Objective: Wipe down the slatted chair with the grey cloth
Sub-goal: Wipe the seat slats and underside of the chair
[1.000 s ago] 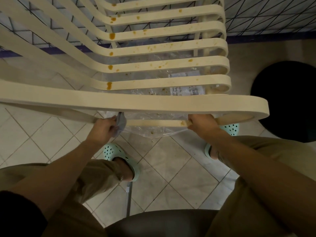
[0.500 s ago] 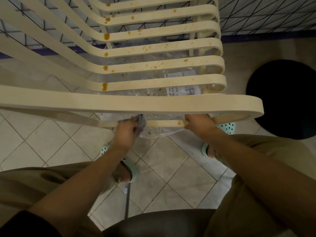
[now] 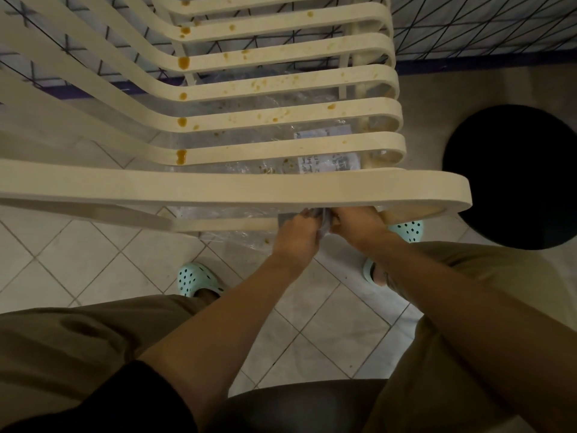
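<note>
The cream slatted chair (image 3: pixel 237 190) fills the upper view, its far slats spotted with orange-brown stains. Under the wide nearest slat runs a lower rail. My left hand (image 3: pixel 296 234) grips the grey cloth (image 3: pixel 321 220) against that rail. Only a small crumpled part of the cloth shows between my two hands. My right hand (image 3: pixel 359 225) holds the same rail just to the right, touching the cloth. The wide slat hides the fingertips of both hands.
Clear plastic sheeting (image 3: pixel 237 235) with a printed label lies on the tiled floor (image 3: pixel 78 260) under the chair. A round black object (image 3: pixel 515 176) sits at the right. My mint clogs (image 3: pixel 196 279) stand below the chair. A dark seat (image 3: pixel 299 404) is under me.
My left hand has slid the cloth rightward along the lower rail until it meets my right hand. My right hand has stayed on the rail.
</note>
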A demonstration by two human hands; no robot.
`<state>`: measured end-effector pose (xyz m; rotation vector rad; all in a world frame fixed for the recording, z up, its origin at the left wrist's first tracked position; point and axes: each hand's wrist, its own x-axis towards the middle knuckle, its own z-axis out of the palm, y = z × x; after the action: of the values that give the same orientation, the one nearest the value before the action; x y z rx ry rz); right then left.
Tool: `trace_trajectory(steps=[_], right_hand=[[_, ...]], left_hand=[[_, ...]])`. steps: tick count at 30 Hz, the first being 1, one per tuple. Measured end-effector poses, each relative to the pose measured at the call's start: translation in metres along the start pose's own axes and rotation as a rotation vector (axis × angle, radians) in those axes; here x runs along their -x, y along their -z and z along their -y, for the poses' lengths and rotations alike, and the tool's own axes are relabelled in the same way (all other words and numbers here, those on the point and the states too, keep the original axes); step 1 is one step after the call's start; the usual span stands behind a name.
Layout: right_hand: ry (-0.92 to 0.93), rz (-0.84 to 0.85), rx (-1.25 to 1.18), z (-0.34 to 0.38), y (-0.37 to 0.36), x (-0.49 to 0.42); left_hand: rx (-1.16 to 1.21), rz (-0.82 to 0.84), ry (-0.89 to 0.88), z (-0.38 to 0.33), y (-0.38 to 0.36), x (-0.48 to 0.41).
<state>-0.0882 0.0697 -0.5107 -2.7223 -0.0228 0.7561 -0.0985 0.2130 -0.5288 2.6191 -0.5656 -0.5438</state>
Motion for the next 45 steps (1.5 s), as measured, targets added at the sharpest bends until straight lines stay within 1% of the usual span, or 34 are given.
trace_trajectory(steps=[2,5,6,8,10,12,14,17,19,20,21,22,24,27,30,33,38,41,43,45], right_hand=[[0.004,-0.006,-0.016,0.001,0.000,0.000],[-0.020,-0.045,-0.035,0.002,0.004,0.004],[-0.028,-0.046,-0.065,0.003,0.007,0.007],[-0.022,-0.027,-0.109,0.008,0.010,0.013],[0.041,-0.064,-0.154,0.017,0.010,0.021],[0.161,-0.105,-0.100,0.027,0.000,0.027],[0.247,-0.088,-0.036,0.036,-0.011,0.034],[0.234,-0.100,-0.068,0.041,-0.022,0.033],[0.230,-0.117,-0.063,0.044,-0.025,0.030],[0.232,-0.109,-0.039,0.043,-0.026,0.029],[0.235,-0.101,-0.007,0.042,-0.026,0.028],[0.231,-0.091,0.012,0.041,-0.026,0.028],[0.218,-0.096,-0.010,0.039,-0.020,0.029],[0.193,-0.070,0.004,0.034,-0.009,0.029],[0.154,-0.074,0.033,0.025,0.000,0.030],[0.118,-0.054,0.087,0.021,0.011,0.034],[-0.021,-0.027,0.084,0.009,0.019,0.040],[-0.040,-0.001,0.146,0.009,0.017,0.037],[-0.034,-0.029,0.189,0.014,0.014,0.033],[-0.043,-0.052,0.182,0.019,0.011,0.030]], left_hand=[[-0.004,0.050,-0.004,-0.011,-0.004,0.002],[-0.002,0.158,-0.022,-0.007,-0.007,0.002],[0.032,0.189,-0.039,-0.004,-0.004,0.001],[0.209,0.196,-0.019,0.000,0.006,-0.002],[0.422,0.171,0.120,0.005,0.019,-0.006],[0.526,0.142,0.244,0.013,0.027,-0.007],[0.619,0.102,0.325,0.021,0.028,-0.006],[0.961,0.035,0.493,0.021,0.028,-0.005],[1.077,-0.041,0.584,0.027,0.028,-0.006],[1.059,-0.069,0.600,0.032,0.028,-0.004],[0.978,-0.093,0.593,0.038,0.029,0.000],[0.850,-0.113,0.544,0.045,0.031,0.006],[0.602,-0.110,0.371,0.060,0.033,0.022],[0.336,0.037,0.177,0.077,0.030,0.040],[0.135,0.145,0.085,0.084,0.024,0.046],[0.070,0.189,0.055,0.086,0.026,0.049],[-0.016,0.245,0.032,0.091,0.032,0.051],[-0.100,0.256,0.107,0.095,0.036,0.055],[-0.137,0.292,0.149,0.097,0.038,0.057],[-0.156,0.336,0.161,0.094,0.039,0.057]])
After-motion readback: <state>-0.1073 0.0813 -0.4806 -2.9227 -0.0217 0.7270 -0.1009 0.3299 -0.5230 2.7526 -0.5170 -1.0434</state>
